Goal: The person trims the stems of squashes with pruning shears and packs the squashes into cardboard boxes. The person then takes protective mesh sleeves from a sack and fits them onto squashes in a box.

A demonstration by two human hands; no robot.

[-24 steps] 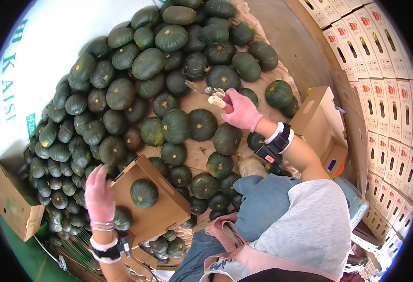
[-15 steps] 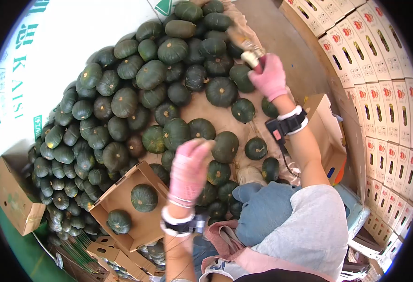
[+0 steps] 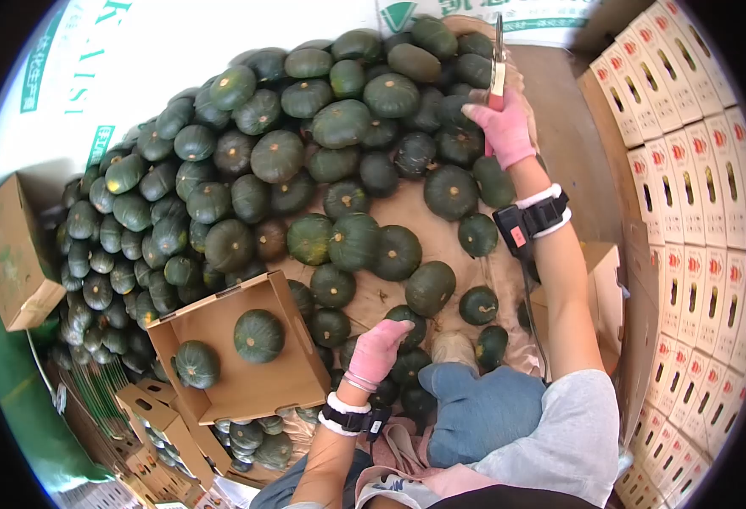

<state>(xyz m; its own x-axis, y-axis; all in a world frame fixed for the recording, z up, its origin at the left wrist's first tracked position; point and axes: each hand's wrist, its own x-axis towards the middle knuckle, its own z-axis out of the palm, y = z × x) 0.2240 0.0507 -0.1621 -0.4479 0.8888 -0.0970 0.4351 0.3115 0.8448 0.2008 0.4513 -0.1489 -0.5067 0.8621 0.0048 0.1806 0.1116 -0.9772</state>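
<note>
My right hand (image 3: 507, 129), in a pink glove, is wrapped round the red and white handle of a pair of shears (image 3: 498, 72), whose blades point up and away over the upper right edge of the pile of green pumpkins (image 3: 342, 124). In a matching glove, my left hand (image 3: 376, 349) is over the small pumpkins near my knee, its fingers bent together; whatever they hold, if anything, is hidden. To its left stands an open cardboard box (image 3: 288, 373) with two pumpkins (image 3: 259, 336) inside.
Stacked printed cartons (image 3: 695, 195) line the right side, behind an open cardboard box (image 3: 594, 310). Another carton (image 3: 16, 254) stands at the far left. More boxed pumpkins (image 3: 258, 443) lie below the open box. White printed sheeting (image 3: 178, 42) rises behind the pile.
My right hand has moved up and right with the shears. My left hand has swung right from beside the box to the pumpkins near my knee. The view has shifted.
</note>
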